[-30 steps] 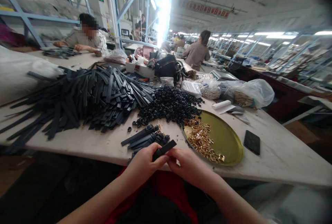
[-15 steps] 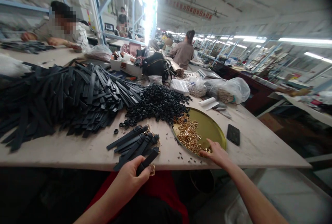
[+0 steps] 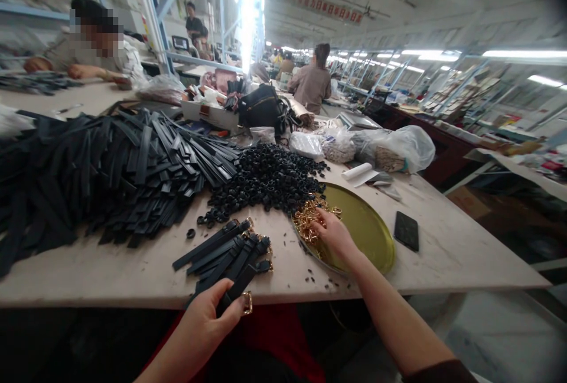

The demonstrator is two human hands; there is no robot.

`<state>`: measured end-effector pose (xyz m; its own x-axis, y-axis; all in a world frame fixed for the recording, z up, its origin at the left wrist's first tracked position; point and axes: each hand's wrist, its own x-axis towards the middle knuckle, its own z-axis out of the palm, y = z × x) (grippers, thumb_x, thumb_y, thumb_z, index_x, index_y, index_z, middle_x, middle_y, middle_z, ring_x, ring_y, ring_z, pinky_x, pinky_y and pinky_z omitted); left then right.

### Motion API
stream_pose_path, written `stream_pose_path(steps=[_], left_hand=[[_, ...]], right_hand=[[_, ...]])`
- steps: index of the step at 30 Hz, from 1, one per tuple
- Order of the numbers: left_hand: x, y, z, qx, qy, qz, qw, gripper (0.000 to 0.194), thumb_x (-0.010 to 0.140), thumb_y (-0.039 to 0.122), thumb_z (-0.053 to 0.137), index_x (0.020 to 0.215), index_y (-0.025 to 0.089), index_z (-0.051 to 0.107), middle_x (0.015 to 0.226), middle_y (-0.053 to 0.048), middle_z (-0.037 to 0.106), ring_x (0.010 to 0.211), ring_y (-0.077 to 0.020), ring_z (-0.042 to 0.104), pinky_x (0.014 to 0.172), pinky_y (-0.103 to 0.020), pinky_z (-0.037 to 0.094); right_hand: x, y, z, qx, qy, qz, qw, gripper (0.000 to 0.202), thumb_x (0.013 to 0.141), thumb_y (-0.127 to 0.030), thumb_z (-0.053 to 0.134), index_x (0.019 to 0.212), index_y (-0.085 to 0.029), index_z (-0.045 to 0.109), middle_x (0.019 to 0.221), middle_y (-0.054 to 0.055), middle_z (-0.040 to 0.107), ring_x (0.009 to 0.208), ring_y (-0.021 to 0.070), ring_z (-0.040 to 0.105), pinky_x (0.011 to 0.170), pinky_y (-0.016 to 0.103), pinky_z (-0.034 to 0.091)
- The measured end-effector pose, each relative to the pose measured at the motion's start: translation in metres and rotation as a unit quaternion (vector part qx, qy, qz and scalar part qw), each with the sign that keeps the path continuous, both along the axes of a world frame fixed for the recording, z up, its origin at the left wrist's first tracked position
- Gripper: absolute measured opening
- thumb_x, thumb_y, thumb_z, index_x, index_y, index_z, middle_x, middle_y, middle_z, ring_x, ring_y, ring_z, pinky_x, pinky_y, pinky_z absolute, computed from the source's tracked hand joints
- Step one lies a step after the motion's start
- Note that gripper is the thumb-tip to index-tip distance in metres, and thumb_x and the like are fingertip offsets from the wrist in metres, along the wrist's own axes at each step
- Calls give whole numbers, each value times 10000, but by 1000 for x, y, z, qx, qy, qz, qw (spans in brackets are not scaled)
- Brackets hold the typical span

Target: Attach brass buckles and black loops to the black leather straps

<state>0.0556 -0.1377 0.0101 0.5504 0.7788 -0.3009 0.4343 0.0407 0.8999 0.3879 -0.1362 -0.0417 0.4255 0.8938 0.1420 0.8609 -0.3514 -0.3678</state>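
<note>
My left hand [image 3: 212,315] is closed around a black strap [image 3: 239,283], with a square gold buckle [image 3: 247,303] at its thumb and fingertips. My right hand [image 3: 334,232] reaches into the pile of gold buckles [image 3: 308,223] on the round gold tray [image 3: 374,226]. Its fingers are bent down and apart among the buckles, with nothing plainly gripped. Just beyond my left hand lies a small row of black straps with gold buckles fitted [image 3: 230,253].
A large heap of black straps [image 3: 110,176] covers the table's left side. Small black loops [image 3: 270,179] are piled behind the tray. A phone [image 3: 406,230] lies to its right. Plastic bags [image 3: 411,146] and a black bag [image 3: 261,108] stand farther back. A co-worker [image 3: 97,46] sits at left.
My right hand has moved left and away from me, from the tray's near edge into the middle of the buckle pile. My left hand has shifted slightly left and down, still holding the strap.
</note>
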Motion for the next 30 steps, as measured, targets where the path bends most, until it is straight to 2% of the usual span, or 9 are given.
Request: stream_pose_path(steps=[3,7,14,19,21,23,25,27,30], left_hand=[[2,2,0,-11,-10,35,999,306,714,469,545,738,168,595,665,13,573,646,-152,495,585,-215,401],[10,2,-5,-30,-39,103,993,306,675,489,572,692,183,576,636,17,555,615,-146,477,552,-216,389],[21,12,-8,-175,-81,98,976,353,679,514,570,694,176,468,468,66,442,384,-52,279,391,-181,163],[23,17,6,-210,-181,91,957,295,731,420,580,751,150,462,559,49,510,400,-27,304,409,-177,183],[21,16,8,-221,-211,94,948,272,748,390,574,780,143,466,565,50,508,406,-24,304,413,-178,185],[17,13,10,-229,-222,97,943,254,763,373,564,789,139,470,578,44,515,410,-22,306,410,-178,181],[14,8,10,-226,-221,88,945,245,775,368,555,804,136,482,591,39,523,417,-22,316,408,-176,182],[11,3,9,-210,-216,76,950,251,783,380,547,817,138,489,597,38,523,426,-27,331,410,-175,199],[4,-5,7,-166,-214,75,960,269,780,408,548,810,148,486,599,43,515,441,-38,354,424,-176,241]], right_hand=[[32,2,3,25,-3,-38,999,483,875,-437,332,1231,-142,471,1143,128,576,1019,216,543,862,328,400],[64,9,-13,50,-6,-99,994,558,888,-465,232,1177,-79,512,1198,185,534,1115,252,486,915,383,372],[52,34,-42,62,23,-43,997,570,882,-500,216,1118,-117,566,1194,139,561,1134,209,479,951,333,360],[22,20,-19,56,36,-1,998,552,848,-501,337,1177,-94,514,1248,173,504,1184,265,418,987,411,309],[-6,8,2,101,11,15,995,513,801,-487,454,1167,-134,523,1284,159,470,1232,298,345,1009,466,250],[-46,-8,24,140,71,57,986,421,791,-453,497,1103,-177,561,1186,133,541,1150,282,434,963,449,314],[-93,-25,42,88,268,133,950,352,787,-443,521,1031,-197,580,996,93,616,918,222,567,808,375,435],[-138,-39,53,13,465,182,866,369,754,-430,578,1050,-212,549,875,43,627,767,176,589,682,321,462],[-183,-50,57,-24,642,172,747,356,685,-378,672,977,-218,547,759,-14,618,690,132,586,612,258,445]])
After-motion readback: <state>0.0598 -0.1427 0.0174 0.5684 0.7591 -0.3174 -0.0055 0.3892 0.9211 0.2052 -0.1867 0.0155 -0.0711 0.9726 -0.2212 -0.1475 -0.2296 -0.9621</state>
